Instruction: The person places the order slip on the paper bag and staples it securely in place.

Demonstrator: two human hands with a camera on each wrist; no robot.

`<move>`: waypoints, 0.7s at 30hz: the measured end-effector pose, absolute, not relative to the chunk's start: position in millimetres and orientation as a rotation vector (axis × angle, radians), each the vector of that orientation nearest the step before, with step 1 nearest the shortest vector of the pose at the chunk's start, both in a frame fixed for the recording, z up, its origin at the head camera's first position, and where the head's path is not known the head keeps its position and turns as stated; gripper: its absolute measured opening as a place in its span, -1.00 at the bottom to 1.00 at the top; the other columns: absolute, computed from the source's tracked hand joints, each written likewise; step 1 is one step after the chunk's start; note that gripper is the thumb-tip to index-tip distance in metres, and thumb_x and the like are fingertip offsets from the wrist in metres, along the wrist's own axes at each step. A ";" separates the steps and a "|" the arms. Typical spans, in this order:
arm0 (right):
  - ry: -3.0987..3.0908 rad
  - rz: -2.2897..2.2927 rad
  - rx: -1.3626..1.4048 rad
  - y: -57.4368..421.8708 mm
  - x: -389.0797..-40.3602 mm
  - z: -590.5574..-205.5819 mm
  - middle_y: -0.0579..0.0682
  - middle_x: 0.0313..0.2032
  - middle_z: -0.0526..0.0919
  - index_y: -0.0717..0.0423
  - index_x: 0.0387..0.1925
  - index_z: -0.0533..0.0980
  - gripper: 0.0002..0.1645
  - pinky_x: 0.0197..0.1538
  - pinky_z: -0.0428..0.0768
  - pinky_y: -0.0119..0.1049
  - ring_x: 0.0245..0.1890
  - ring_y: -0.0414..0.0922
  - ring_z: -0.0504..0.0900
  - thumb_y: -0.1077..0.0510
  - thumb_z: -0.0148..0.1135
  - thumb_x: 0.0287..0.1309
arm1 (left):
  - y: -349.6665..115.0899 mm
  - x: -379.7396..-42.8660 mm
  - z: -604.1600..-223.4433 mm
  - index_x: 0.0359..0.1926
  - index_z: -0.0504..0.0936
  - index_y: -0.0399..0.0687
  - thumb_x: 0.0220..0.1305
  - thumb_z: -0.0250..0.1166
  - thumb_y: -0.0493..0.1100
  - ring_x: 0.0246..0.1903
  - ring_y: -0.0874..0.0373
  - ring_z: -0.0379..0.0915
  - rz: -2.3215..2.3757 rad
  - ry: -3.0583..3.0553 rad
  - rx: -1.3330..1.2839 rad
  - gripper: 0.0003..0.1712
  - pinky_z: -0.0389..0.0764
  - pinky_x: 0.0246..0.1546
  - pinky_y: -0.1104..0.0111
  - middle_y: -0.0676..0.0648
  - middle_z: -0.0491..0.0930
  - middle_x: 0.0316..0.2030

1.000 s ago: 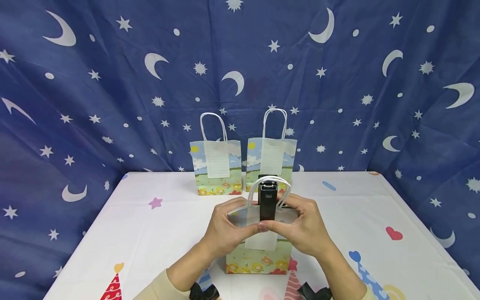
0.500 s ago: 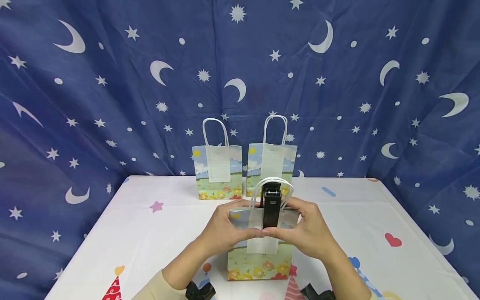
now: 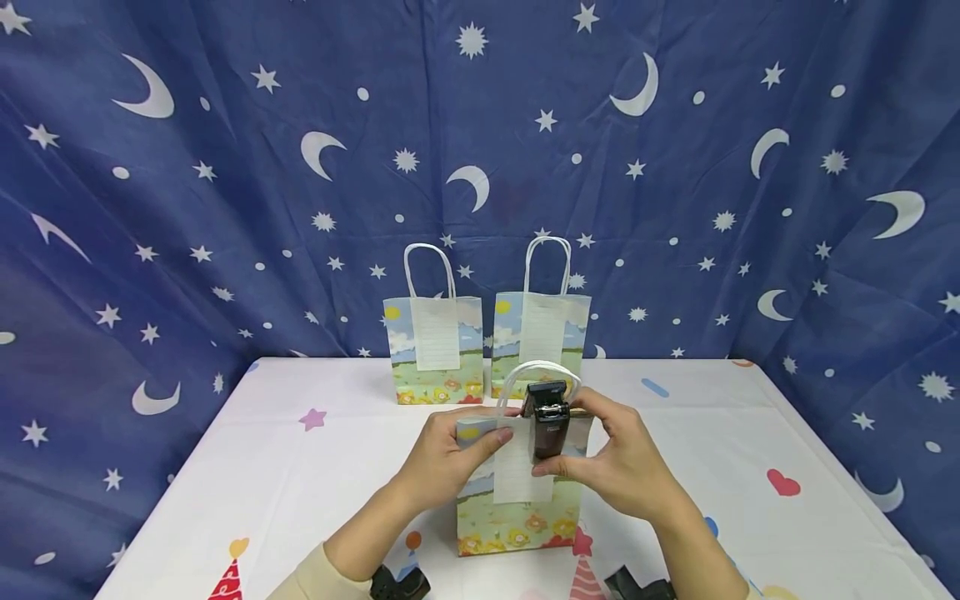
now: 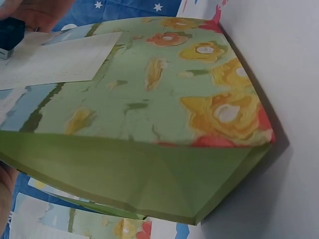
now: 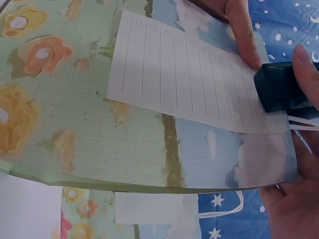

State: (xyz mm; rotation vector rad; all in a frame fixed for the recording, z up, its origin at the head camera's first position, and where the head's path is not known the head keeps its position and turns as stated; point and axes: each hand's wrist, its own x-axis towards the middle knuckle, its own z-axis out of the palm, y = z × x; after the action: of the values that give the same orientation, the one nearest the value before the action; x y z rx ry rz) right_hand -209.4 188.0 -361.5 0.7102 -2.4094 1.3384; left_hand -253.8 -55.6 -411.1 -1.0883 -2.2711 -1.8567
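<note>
A paper gift bag [image 3: 517, 527] with a painted meadow and flowers stands upright at the table's near middle. White twisted handles [image 3: 540, 365] rise from its mouth, and a lined paper slip [image 5: 184, 82] lies against its upper front. My left hand [image 3: 447, 457] pinches the bag's top left edge, thumb in front and fingers behind. My right hand [image 3: 621, 457] grips a black stapler [image 3: 551, 427] at the top edge, between the handle's strands, thumb at its lower end. The stapler overlaps the slip's top and tilts slightly right. In the left wrist view the bag's green side panel [image 4: 124, 172] shows.
Two similar bags, a left one [image 3: 438, 385] and a right one [image 3: 504, 333], stand at the back of the table [image 3: 300, 492], each with a slip on its front. A blue curtain [image 3: 225, 208] with moons and stars hangs behind and at both sides.
My left thumb has left the stapler's lower end and now lies on the bag's upper left front. The stapler has shifted a little right and tilted in my right hand.
</note>
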 end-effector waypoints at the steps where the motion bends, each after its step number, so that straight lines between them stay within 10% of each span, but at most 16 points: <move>1: -2.385 1.346 0.716 188.0 -209.4 -361.5 -0.21 0.00 0.75 -0.14 0.15 0.59 -0.17 0.31 0.50 -0.18 0.08 -0.23 0.67 0.16 0.76 -0.25 | -55.5 -253.8 -411.2 0.18 0.72 0.06 0.50 0.28 -0.12 0.11 0.20 0.67 -1.864 -2.275 -1.080 -0.69 0.69 0.04 0.32 0.06 0.74 0.12; 7: -2.202 1.424 0.771 188.6 -208.2 -361.6 -0.16 0.35 0.54 0.12 0.49 0.32 0.23 0.38 0.43 -0.42 0.21 -0.29 0.62 0.45 0.69 -0.29 | -55.5 -254.2 -413.4 0.11 0.75 0.07 0.50 0.28 -0.12 -0.07 0.26 0.71 -1.887 -2.290 -1.055 -0.74 0.71 -0.09 0.34 0.05 0.80 -0.02; 14: -1.987 1.516 0.876 188.4 -210.6 -363.3 -0.10 0.34 0.53 0.37 0.44 0.29 0.09 0.36 0.47 -0.42 0.21 -0.26 0.61 0.50 0.59 -0.17 | -53.8 -254.9 -413.0 -0.20 0.76 0.04 0.51 0.27 -0.12 -0.50 0.35 0.40 -1.860 -2.271 -1.113 -0.85 0.52 -0.48 0.43 0.06 0.63 -0.50; 21: -1.927 1.599 0.902 187.5 -209.1 -360.1 -0.07 0.37 0.50 0.39 0.45 0.24 0.07 0.34 0.50 -0.41 0.23 -0.23 0.58 0.48 0.57 -0.10 | -52.1 -255.2 -412.3 -0.27 0.73 0.03 0.52 0.25 -0.14 -0.48 0.34 0.40 -1.822 -2.245 -1.151 -0.82 0.54 -0.46 0.42 0.04 0.62 -0.46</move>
State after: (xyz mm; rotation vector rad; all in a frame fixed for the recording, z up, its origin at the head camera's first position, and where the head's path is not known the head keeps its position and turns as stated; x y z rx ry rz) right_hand -209.1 187.5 -360.1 0.9017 -1.9267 1.5986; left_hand -255.2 -52.1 -412.3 -1.1513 -2.2448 -1.8223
